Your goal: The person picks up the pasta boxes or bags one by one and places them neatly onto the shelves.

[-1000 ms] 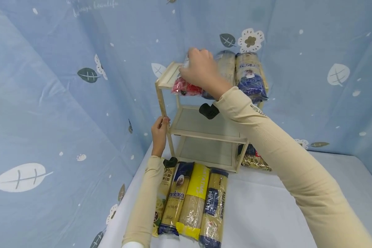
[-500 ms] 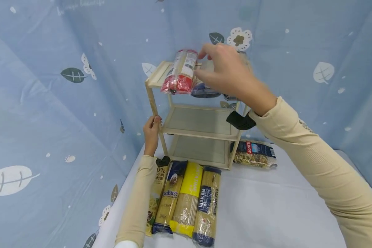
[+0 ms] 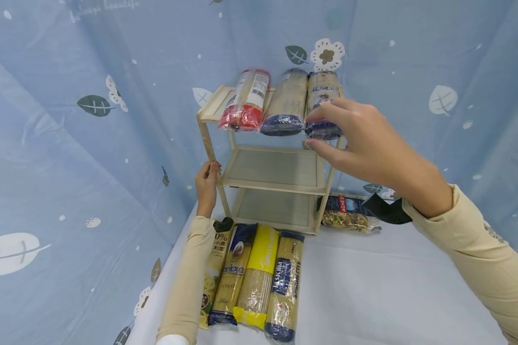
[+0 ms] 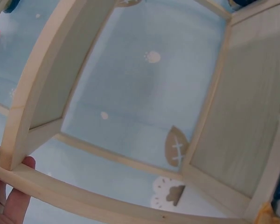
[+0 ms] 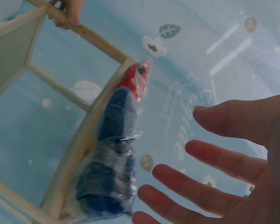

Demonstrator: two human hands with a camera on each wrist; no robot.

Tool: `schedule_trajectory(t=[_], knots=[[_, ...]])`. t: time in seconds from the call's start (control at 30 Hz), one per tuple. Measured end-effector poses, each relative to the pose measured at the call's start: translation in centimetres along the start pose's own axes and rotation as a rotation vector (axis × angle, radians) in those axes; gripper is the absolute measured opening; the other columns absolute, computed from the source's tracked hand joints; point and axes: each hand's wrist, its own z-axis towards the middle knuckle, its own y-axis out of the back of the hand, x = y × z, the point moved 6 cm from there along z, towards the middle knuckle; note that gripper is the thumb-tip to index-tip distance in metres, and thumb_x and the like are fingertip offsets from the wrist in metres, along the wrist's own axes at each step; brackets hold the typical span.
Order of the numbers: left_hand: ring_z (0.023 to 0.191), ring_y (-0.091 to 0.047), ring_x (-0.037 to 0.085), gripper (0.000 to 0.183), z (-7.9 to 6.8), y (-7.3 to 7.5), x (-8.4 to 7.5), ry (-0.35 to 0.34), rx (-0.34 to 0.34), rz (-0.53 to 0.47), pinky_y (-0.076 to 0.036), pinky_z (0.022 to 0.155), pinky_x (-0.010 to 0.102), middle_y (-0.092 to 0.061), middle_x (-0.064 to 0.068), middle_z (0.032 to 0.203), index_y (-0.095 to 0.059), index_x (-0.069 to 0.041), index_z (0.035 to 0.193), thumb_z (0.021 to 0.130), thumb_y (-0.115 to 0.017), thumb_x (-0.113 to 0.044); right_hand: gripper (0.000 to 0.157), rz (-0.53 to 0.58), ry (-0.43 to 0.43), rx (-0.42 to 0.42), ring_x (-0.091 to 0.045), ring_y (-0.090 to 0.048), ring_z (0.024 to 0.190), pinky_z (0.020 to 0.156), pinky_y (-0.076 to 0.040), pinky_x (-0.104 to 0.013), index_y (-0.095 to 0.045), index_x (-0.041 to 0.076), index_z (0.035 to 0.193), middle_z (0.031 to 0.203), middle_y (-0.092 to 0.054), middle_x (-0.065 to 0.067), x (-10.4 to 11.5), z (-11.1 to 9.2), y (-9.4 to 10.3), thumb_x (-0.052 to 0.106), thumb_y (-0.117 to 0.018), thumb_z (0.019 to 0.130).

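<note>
Head view: reading L to R, wrist cams as x-check.
L hand (image 3: 206, 184): gripping L post of rack (image 3: 206, 141), fingers curled round it near mid-shelf height. L wrist cam agrees.
Rack: 3 tiers, pale frame, looks like wood. Prob light + stiff, could shift if bumped; post = decent hold.
Front row: flat on tabletop (image 3: 371, 292), side by side, ends toward rack: green-gold pack (image 3: 212, 278), ankara pack (image 3: 234, 275), yellow pack (image 3: 261, 258), la sicilia pack (image 3: 285, 287).
Red-end pack (image 3: 244, 100): top shelf, L side, front end pokes past rail.
Blue-end pack (image 3: 286, 98): top shelf, mid, same overhang.
R-end pack (image 3: 323, 88): top shelf, R side, partly behind R hand in head view.
Pack handling: prob dry spaghetti, so modest wt, stiff lengthwise, strands brittle. Film looks shiny, prob slick. Best hold: wrap mid-body, no bending; avoid loose crimped ends.
AGNESI bag (image 3: 347, 213): on tabletop, just R of rack. Prob short pasta, contents shift; cup from below.
R hand (image 3: 362, 139): nothing held, fingers spread, thumb well apart. In front of top shelf's R end; R wrist cam shows gap to packs.
</note>
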Motion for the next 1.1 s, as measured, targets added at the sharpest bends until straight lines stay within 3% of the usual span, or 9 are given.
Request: schedule_trajectory(t=[0.13, 0.3, 0.47, 0.6, 0.7, 0.83, 0.9, 1.1], knots=[[0.073, -0.046, 0.021, 0.028, 0.1, -0.1, 0.0, -0.009, -0.007, 0.002, -0.033, 0.068, 0.030, -0.061, 0.013, 0.091, -0.066, -0.007, 0.096, 0.100, -0.048, -0.029, 0.028, -0.021, 0.027, -0.041, -0.030, -0.057, 0.099, 0.085, -0.042, -0.050, -0.064, 0.004, 0.114, 0.111, -0.062, -0.012, 0.0, -1.7, 0.3, 0.013, -0.067, 0.088], [0.071, -0.044, 0.029, 0.026, -0.1, 0.2, 0.0, -0.005, -0.006, 0.007, -0.033, 0.067, 0.029, -0.060, 0.022, 0.092, -0.065, -0.003, 0.096, 0.101, -0.047, -0.021, 0.027, -0.006, 0.091, -0.091, -0.030, -0.059, 0.095, 0.079, -0.045, -0.050, -0.065, 0.005, 0.109, 0.107, -0.063, -0.012, -0.5, -3.4, 0.6, 0.007, -0.070, 0.083], [0.075, -0.045, 0.034, 0.025, -0.5, 0.4, -1.7, 0.000, -0.011, 0.010, -0.033, 0.068, 0.029, -0.059, 0.024, 0.092, -0.064, -0.001, 0.095, 0.101, -0.046, -0.017, 0.031, 0.012, 0.103, -0.037, -0.023, -0.061, 0.087, 0.071, -0.046, -0.043, -0.065, 0.009, 0.111, 0.108, -0.063, -0.008, -1.6, -5.2, 0.1, 0.005, -0.072, 0.080], [0.076, -0.048, 0.027, 0.023, -1.0, 0.3, -3.7, 0.000, -0.009, 0.018, -0.034, 0.068, 0.028, -0.062, 0.009, 0.088, -0.065, -0.005, 0.094, 0.101, -0.048, -0.018, 0.032, 0.014, 0.067, 0.029, -0.020, -0.061, 0.085, 0.068, -0.046, -0.042, -0.066, 0.012, 0.111, 0.109, -0.063, -0.005, -3.1, -6.6, -0.8, 0.007, -0.074, 0.080], [0.069, -0.043, 0.019, 0.023, -0.9, 0.1, -4.0, -0.007, -0.003, 0.011, -0.032, 0.066, 0.029, -0.061, 0.009, 0.086, -0.065, -0.004, 0.093, 0.101, -0.048, -0.016, 0.033, 0.014, 0.049, 0.081, -0.019, -0.061, 0.086, 0.067, -0.049, -0.040, -0.065, 0.014, 0.112, 0.109, -0.063, -0.003, -4.3, -7.5, -1.7, 0.009, -0.074, 0.081], [0.063, -0.038, 0.013, 0.024, -0.9, 0.1, -3.9, -0.016, 0.001, 0.004, -0.031, 0.064, 0.029, -0.056, 0.025, 0.086, -0.065, -0.001, 0.093, 0.101, -0.047, -0.015, 0.033, 0.030, 0.037, 0.132, -0.018, -0.062, 0.088, 0.064, -0.049, -0.037, -0.064, 0.014, 0.114, 0.109, -0.063, -0.002, -5.8, -8.5, -2.9, 0.009, -0.073, 0.082], [0.061, -0.036, 0.012, 0.025, -0.6, 0.1, -3.2, -0.020, 0.001, -0.003, -0.031, 0.063, 0.028, -0.054, 0.031, 0.085, -0.064, 0.001, 0.093, 0.101, -0.047, -0.016, 0.034, 0.039, 0.017, 0.157, -0.020, -0.062, 0.090, 0.065, -0.049, -0.038, -0.063, 0.012, 0.115, 0.109, -0.063, -0.003, -6.7, -9.0, -3.6, 0.009, -0.073, 0.083], [0.055, -0.031, 0.015, 0.026, -0.1, 0.1, -0.7, -0.016, -0.013, 0.000, -0.028, 0.058, 0.029, -0.047, 0.022, 0.069, -0.065, -0.004, 0.093, 0.101, -0.047, -0.020, 0.041, 0.048, -0.096, 0.271, -0.036, -0.058, 0.102, 0.075, -0.047, -0.055, -0.059, 0.012, 0.122, 0.120, -0.058, -0.013, -9.9, -10.5, -6.5, 0.019, -0.073, 0.084]])
